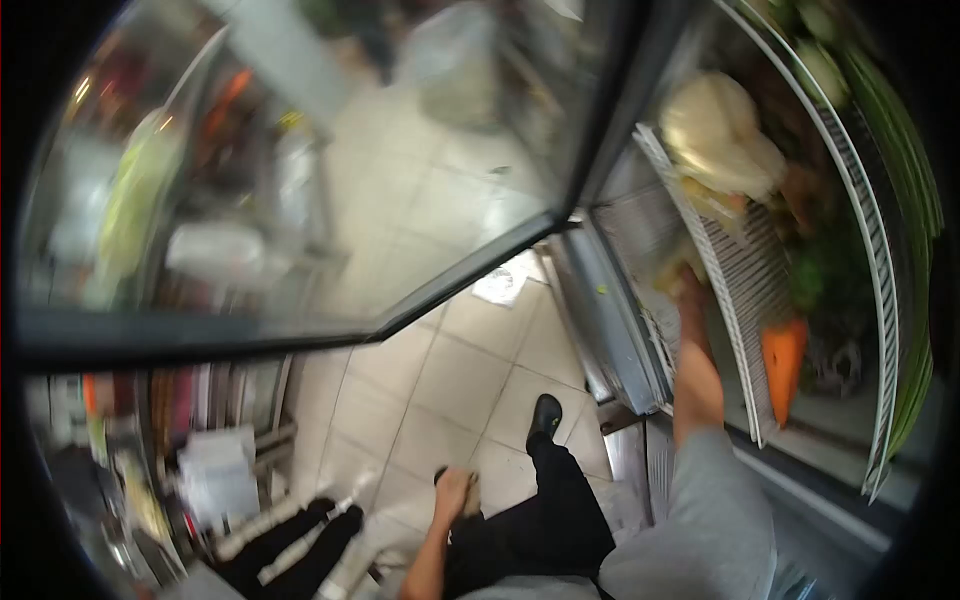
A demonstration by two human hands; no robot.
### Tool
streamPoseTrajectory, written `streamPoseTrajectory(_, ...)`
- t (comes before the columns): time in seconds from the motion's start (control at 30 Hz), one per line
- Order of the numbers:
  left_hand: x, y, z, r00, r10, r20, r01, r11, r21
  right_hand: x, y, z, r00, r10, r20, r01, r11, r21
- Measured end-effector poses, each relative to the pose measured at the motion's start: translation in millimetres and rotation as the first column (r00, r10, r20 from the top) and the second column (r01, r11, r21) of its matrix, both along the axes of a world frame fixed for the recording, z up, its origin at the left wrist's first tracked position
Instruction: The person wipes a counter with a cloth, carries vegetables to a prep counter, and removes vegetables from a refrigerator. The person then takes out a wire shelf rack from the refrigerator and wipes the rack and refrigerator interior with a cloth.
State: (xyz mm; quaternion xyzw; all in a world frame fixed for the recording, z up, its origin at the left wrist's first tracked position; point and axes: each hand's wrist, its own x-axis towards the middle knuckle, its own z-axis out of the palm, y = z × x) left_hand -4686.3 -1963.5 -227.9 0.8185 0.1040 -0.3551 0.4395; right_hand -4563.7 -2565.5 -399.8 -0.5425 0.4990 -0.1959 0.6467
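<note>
My right hand (686, 283) reaches into the lower part of an open refrigerator, below a white wire shelf (715, 270). It is beside a blurred yellowish thing (660, 278); its fingers are too smeared to tell whether they grip it. On the shelf above lie a carrot (783, 365) and a pale, rounded vegetable (722, 135). My left hand (455, 492) hangs low in front of my dark trousers, its fingers curled closed. A small dark bit shows at its edge, but what it holds, if anything, I cannot make out.
The refrigerator's glass door (450, 255) stands open, its dark frame crossing the view. Long green vegetables (905, 250) lie on the upper rack. Another person's dark trouser legs (300, 545) show at lower left, near shelves with white papers (217, 475). Tiled floor (440, 390) lies below.
</note>
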Motion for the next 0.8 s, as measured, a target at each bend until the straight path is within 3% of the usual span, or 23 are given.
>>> streamPoseTrajectory(0.03,15.6,-13.7,0.1,0.990,-0.135,-0.036,0.138,0.987,0.086,-5.4,24.5,14.5,0.964,0.080,0.255,-0.126,0.978,0.168)
streamPoseTrajectory(0.07,21.0,-30.2,10.5,0.995,-0.071,0.071,0.074,0.996,-0.045,-23.4,61.1,35.8,0.971,-0.010,0.239,-0.077,0.933,0.350)
streamPoseTrajectory(0.1,32.3,-41.6,27.6,0.994,-0.006,0.105,0.027,0.979,-0.202,-33.5,117.3,89.5,0.945,0.039,0.326,-0.154,0.930,0.335)
streamPoseTrajectory(0.13,38.8,-49.7,43.8,0.999,0.035,0.041,-0.025,0.978,-0.207,-46.1,170.5,126.6,0.856,0.149,0.495,-0.327,0.897,0.297)
streamPoseTrajectory(0.17,42.0,-52.3,56.3,0.998,0.066,-0.026,-0.070,0.973,-0.221,-59.8,205.8,118.4,0.944,0.144,0.295,-0.250,0.898,0.362)
streamPoseTrajectory(0.2,37.5,-51.6,60.7,0.992,0.125,-0.006,-0.124,0.977,-0.171,-56.0,270.3,187.1,0.964,0.244,0.105,-0.265,0.870,0.414)
streamPoseTrajectory(0.23,34.1,-44.6,64.8,0.987,0.163,0.009,-0.161,0.979,-0.127,-74.4,300.6,165.3,0.910,0.406,0.085,-0.402,0.813,0.422)
streamPoseTrajectory(0.3,29.2,-14.6,72.3,0.977,0.209,-0.047,-0.214,0.956,-0.200,-89.0,395.0,198.6,0.768,0.640,0.015,-0.600,0.712,0.366)
streamPoseTrajectory(0.33,13.6,-0.5,47.5,0.901,0.433,-0.023,-0.429,0.883,-0.189,-89.8,440.6,224.8,0.610,0.783,-0.124,-0.693,0.603,0.396)
streamPoseTrajectory(0.37,7.3,13.9,36.4,0.778,0.628,-0.002,-0.618,0.764,-0.186,-102.6,481.6,196.3,0.412,0.884,-0.220,-0.889,0.443,0.114)
streamPoseTrajectory(0.4,12.1,49.4,78.5,0.599,0.765,-0.235,-0.799,0.553,-0.237,-94.9,524.9,237.8,0.312,0.947,-0.079,-0.947,0.303,-0.102)
streamPoseTrajectory(0.43,7.6,93.4,83.3,0.408,0.842,-0.353,-0.895,0.292,-0.337,-96.4,564.8,215.2,0.156,0.985,-0.066,-0.965,0.138,-0.224)
streamPoseTrajectory(0.47,5.2,127.7,103.8,0.327,0.875,-0.357,-0.907,0.184,-0.379,-84.7,606.5,274.5,0.064,0.984,-0.164,-0.955,0.013,-0.298)
streamPoseTrajectory(0.5,-4.7,170.0,97.5,0.340,0.826,-0.449,-0.839,0.052,-0.542,-74.8,647.6,294.9,-0.033,0.992,-0.120,-0.945,-0.070,-0.320)
streamPoseTrajectory(0.53,-12.4,212.1,89.7,0.346,0.756,-0.555,-0.818,-0.047,-0.573,-65.0,684.5,308.8,-0.129,0.988,-0.083,-0.925,-0.150,-0.349)
streamPoseTrajectory(0.6,-9.6,283.3,119.0,0.258,0.843,-0.471,-0.682,-0.187,-0.707,-42.8,762.5,332.1,-0.332,0.940,-0.079,-0.807,-0.327,-0.491)
streamPoseTrajectory(0.63,-9.6,322.3,134.6,0.140,0.891,-0.431,-0.645,-0.248,-0.723,-32.9,796.8,356.6,-0.340,0.937,-0.082,-0.804,-0.335,-0.492)
streamPoseTrajectory(0.67,-5.1,364.6,150.2,0.021,0.921,-0.388,-0.597,-0.300,-0.744,-21.1,829.4,380.6,-0.376,0.922,0.090,-0.867,-0.316,-0.385)
streamPoseTrajectory(0.7,3.6,408.4,169.6,-0.032,0.973,-0.230,-0.592,-0.204,-0.780,-14.1,855.0,393.3,-0.378,0.888,0.261,-0.913,-0.311,-0.265)
streamPoseTrajectory(0.73,13.8,455.7,188.0,-0.081,0.995,-0.065,-0.594,-0.101,-0.798,-7.5,872.6,393.0,-0.376,0.890,0.256,-0.912,-0.308,-0.270)
streamPoseTrajectory(0.77,19.1,508.0,203.1,-0.040,0.997,0.067,-0.570,0.032,-0.821,0.7,883.4,387.0,-0.384,0.895,0.228,-0.906,-0.316,-0.283)
streamPoseTrajectory(0.8,27.5,547.2,235.8,-0.112,0.993,0.024,-0.614,-0.050,-0.787,9.3,889.3,378.6,-0.382,0.902,0.201,-0.902,-0.316,-0.293)
